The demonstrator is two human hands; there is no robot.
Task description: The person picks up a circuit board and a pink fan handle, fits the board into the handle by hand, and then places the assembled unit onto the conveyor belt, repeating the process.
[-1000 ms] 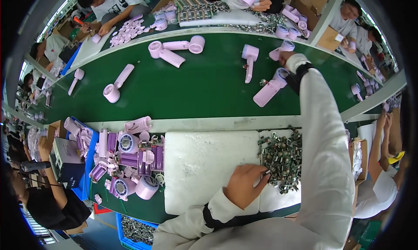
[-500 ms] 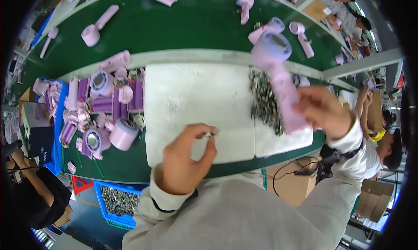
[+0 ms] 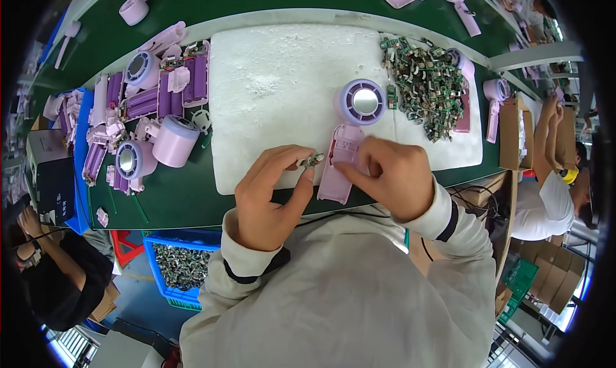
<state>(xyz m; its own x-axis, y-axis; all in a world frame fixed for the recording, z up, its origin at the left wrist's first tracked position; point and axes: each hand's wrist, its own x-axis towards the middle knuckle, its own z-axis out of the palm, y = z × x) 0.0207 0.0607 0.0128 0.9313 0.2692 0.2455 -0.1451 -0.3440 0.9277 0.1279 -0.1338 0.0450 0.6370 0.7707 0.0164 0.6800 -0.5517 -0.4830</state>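
Note:
Between the thumb and forefinger of my left hand (image 3: pixel 269 198) is a small circuit board (image 3: pixel 312 161), pinched just left of a pink handheld fan (image 3: pixel 335 185). The fan lies on the white foam board (image 3: pixel 289 92), its round lilac head pointing away from me and its handle toward me. The handle looks uncovered, with a bit of red wire along its inside. My right hand (image 3: pixel 398 179) is closed on the handle's right side, thumb and fingertips at its opening. What those fingertips touch inside is partly hidden.
A heap of small circuit boards (image 3: pixel 430 89) covers the foam's right part. Fan parts with purple battery cells (image 3: pixel 142 103) crowd the left. A blue crate of boards (image 3: pixel 181 265) stands below the table's left edge. Other people (image 3: pixel 58 272) sit at both sides.
My right hand has brought the pink fan from the right, above the board heap, down to the foam in front of me. My left hand still pinches the small circuit board. The view has shifted.

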